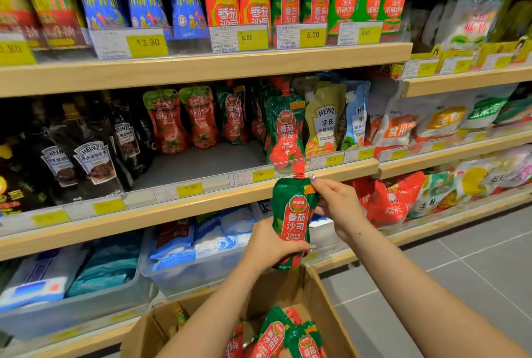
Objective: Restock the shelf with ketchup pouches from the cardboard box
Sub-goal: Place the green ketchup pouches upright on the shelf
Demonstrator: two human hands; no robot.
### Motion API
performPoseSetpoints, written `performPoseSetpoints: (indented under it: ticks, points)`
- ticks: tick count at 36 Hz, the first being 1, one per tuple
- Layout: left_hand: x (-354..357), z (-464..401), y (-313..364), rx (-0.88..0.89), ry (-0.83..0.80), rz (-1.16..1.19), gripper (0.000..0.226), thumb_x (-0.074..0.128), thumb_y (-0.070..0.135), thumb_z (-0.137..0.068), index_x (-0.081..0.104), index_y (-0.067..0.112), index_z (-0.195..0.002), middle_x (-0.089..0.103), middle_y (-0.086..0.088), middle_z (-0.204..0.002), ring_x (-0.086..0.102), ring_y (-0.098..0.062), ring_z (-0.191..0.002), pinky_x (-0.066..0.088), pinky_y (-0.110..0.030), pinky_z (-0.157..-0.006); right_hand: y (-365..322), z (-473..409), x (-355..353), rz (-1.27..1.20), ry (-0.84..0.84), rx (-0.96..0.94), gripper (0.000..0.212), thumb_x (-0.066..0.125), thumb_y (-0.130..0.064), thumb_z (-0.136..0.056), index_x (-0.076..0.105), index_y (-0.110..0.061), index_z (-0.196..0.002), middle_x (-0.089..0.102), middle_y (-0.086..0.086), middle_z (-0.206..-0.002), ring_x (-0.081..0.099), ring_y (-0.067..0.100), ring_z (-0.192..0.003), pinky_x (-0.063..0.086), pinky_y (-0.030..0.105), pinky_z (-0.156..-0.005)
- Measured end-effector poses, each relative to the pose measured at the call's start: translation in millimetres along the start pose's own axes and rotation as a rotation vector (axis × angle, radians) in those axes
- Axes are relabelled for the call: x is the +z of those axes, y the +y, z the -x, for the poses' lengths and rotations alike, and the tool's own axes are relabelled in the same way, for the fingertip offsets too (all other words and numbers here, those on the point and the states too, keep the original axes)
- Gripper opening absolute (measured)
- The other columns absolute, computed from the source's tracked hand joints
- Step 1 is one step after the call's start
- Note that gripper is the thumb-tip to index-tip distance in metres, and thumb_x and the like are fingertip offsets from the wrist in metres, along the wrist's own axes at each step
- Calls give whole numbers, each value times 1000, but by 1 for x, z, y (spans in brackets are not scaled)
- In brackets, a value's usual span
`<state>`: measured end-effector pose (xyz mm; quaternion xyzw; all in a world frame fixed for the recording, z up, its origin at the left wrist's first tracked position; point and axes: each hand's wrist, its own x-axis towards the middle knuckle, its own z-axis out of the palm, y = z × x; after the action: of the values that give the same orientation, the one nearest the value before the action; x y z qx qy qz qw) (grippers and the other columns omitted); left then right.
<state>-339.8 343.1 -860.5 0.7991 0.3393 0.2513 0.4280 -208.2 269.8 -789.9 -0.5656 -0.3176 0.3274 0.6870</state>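
Green and red, the ketchup pouch stands upright in both hands above the cardboard box, in front of the middle shelf. The left hand has its fingers closed round the pouch's lower part. The right hand pinches the upper right edge beside the red spout, fingers together.

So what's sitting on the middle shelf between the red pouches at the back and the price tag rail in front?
Nothing: the head view shows bare grey shelf between the red pouches and the price tag rail.
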Motion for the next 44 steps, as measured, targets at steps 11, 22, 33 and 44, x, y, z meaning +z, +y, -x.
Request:
performPoseSetpoints:
  ticks: [11,22,33,44]
  points:
    - [-6,-8,7,12,-143,-10,53,80,62,-41,53,38,-80,65,16,-78,59,15,-74,45,-3,-54,-25,-5,2,153,-181,-29,13,78,-14,-69,73,-20,-79,75,-2,-76,70,13,-68,53,21,-53]
    - [-12,6,-5,74,-56,-136,76,71,70,-56,50,34,-119,64,14,-113,59,-2,-97,53,-25,-84,-36,-12,13,229,-192,-36,14,77,-21,-71,72,-18,-84,75,-3,-75,71,13,-69,55,24,-54]
    - [-50,-6,-3,99,75,-61,50,78,53,-58,64,32,-101,68,17,-88,62,7,-82,52,-16,-72,-3,-8,21,398,-377,-47,31,77,-11,-71,67,-19,-100,71,-3,-97,67,7,-89,56,20,-74]
    - [-147,-75,45,322,331,-131,38,83,38,-62,60,43,-92,63,28,-77,59,14,-76,43,-4,-61,-78,-65,87,478,-307,-427,24,78,-23,-69,65,-40,-79,68,-25,-79,62,-12,-78,45,2,-61]
